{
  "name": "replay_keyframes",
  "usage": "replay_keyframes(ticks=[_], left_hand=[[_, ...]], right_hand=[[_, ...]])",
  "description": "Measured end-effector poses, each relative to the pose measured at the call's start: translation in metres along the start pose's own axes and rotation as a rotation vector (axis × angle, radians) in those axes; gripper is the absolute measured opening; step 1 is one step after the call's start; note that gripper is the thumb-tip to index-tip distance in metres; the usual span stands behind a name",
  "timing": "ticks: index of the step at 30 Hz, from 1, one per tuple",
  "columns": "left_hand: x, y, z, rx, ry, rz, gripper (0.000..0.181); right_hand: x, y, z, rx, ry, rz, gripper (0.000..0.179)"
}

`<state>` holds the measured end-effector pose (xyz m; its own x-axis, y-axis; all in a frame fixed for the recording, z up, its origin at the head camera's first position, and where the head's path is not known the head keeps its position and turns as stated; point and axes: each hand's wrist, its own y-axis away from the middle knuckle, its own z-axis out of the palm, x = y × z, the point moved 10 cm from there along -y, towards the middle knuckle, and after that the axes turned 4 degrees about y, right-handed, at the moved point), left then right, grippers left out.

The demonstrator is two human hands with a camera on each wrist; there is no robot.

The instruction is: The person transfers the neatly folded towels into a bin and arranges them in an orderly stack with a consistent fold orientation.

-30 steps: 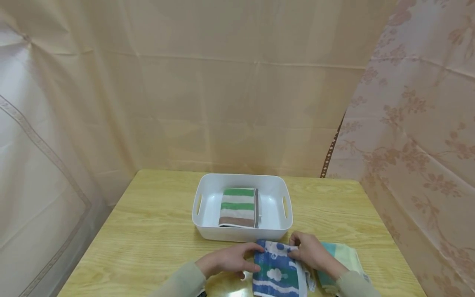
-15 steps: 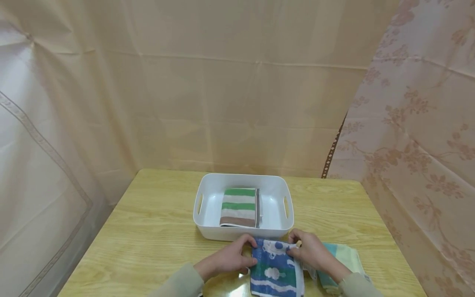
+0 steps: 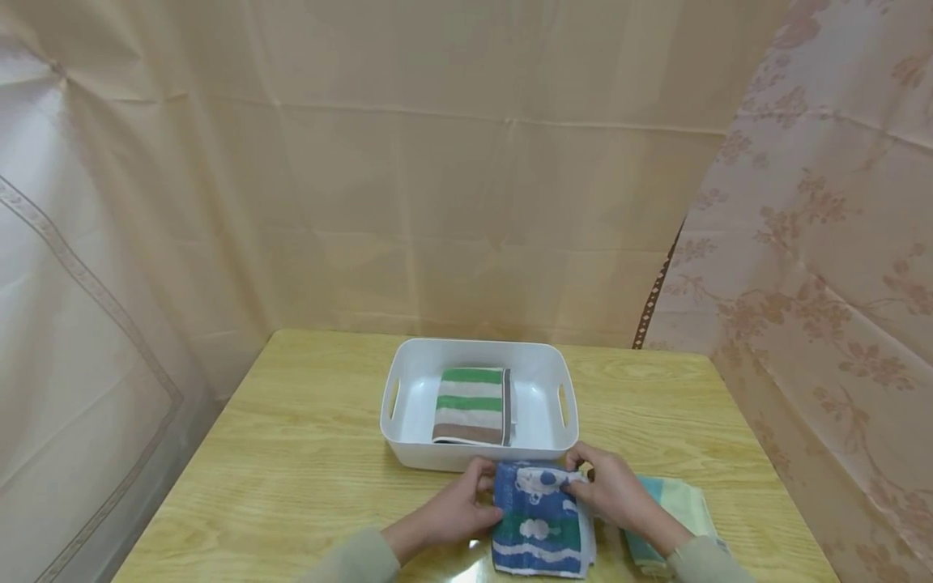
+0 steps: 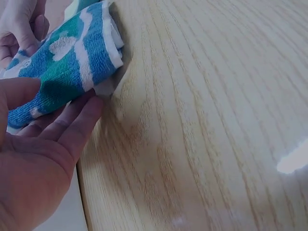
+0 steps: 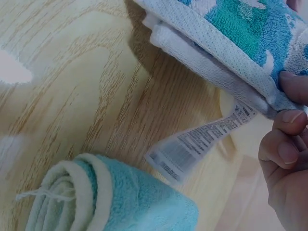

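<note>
1 printed tag, no word legible.
The tag sticks out from the towel in the right wrist view, bearing rows of small dark print, a barcode-like block near its free end and tiny symbol-like marks nearer the towel; all too small and blurred to read. In the head view, faint pale marks near the towel's left edge resemble lettering but cannot be made out.

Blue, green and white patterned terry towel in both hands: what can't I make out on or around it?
Right wrist: fine print on the white strip label, too small and blurred.
Left wrist: some fingertips of the left hand, hidden beneath the patterned terry towel.
Head: middle of the folded turquoise-and-cream towel, covered by the right forearm.
</note>
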<state>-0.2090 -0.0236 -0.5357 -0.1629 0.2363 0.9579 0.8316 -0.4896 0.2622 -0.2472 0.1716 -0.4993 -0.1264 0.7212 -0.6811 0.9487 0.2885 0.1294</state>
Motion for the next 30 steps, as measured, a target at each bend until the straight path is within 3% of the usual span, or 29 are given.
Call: replay_keyframes(ticks=[4, 10, 18, 26, 30], left_hand=[[-0.001, -0.001, 0.001, 0.014, 0.008, -0.008, 0.058], [0.001, -0.001, -0.003, 0.052, -0.049, -0.017, 0.056], [0.005, 0.001, -0.009, 0.103, -0.093, 0.018, 0.053], [0.022, 0.009, -0.012, 0.110, -0.104, 0.155, 0.038], [0.029, 0.013, -0.016, 0.127, -0.143, 0.193, 0.036]], right_hand=[[-0.005, 0.001, -0.001, 0.011, -0.007, -0.041, 0.023], [-0.008, 0.002, -0.001, 0.027, -0.021, -0.047, 0.024], [-0.021, 0.008, -0.005, 0.073, -0.013, -0.158, 0.027], [-0.032, 0.014, -0.007, 0.068, -0.087, -0.236, 0.026], [-0.037, 0.016, -0.009, 0.058, -0.125, -0.255, 0.025]])
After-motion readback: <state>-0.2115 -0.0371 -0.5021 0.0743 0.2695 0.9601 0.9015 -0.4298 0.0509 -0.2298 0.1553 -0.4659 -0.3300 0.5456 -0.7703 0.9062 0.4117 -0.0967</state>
